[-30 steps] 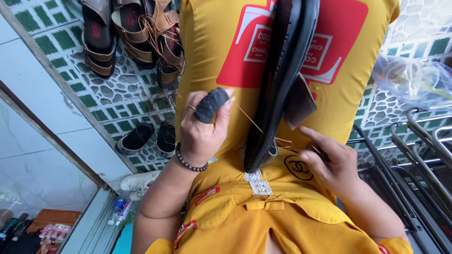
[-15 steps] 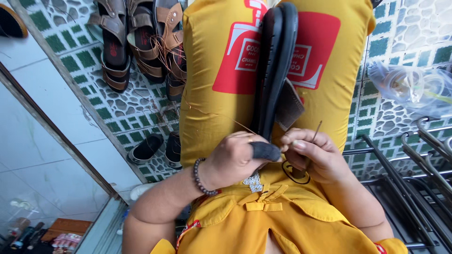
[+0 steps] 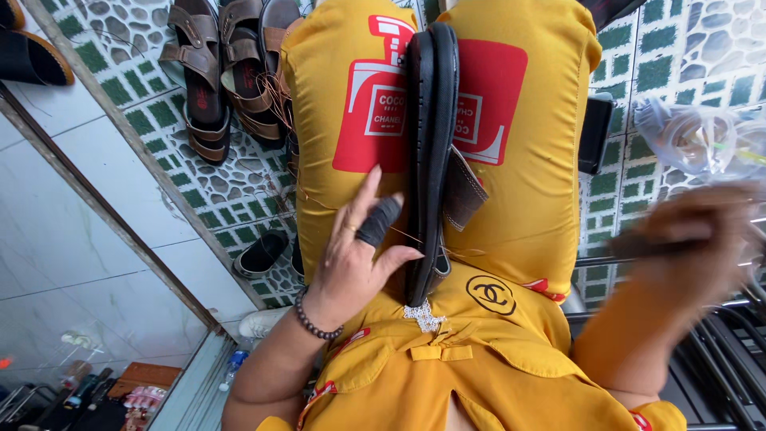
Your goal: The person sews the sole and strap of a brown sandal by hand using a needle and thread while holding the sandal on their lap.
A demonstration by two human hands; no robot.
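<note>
Two floor surfaces lie below your hands: green-and-grey patterned tiles (image 3: 231,187) ahead of your left hand, and pale glossy tiles (image 3: 72,239) to its outer side, divided by a metal strip. Brown sandals (image 3: 215,72) stand on the patterned tiles ahead of the left hand, well apart from it. A clear plastic bag (image 3: 702,140) lies just ahead of your right hand.

Your knees, in yellow trousers (image 3: 511,223), clamp a black shoe sole (image 3: 431,152) upright on its edge between them. Your left hand (image 3: 359,255) is open, fingers spread, resting against the left knee just beside the sole, with the thumb touching its lower edge. A dark finger guard (image 3: 379,221) covers one finger. A thin thread (image 3: 403,235) runs from that finger to the sole.

Your right hand (image 3: 694,239) is blurred, well apart from the sole on its far side. It appears closed around a thin dark tool (image 3: 638,246); the blur prevents confirming the grip.
</note>
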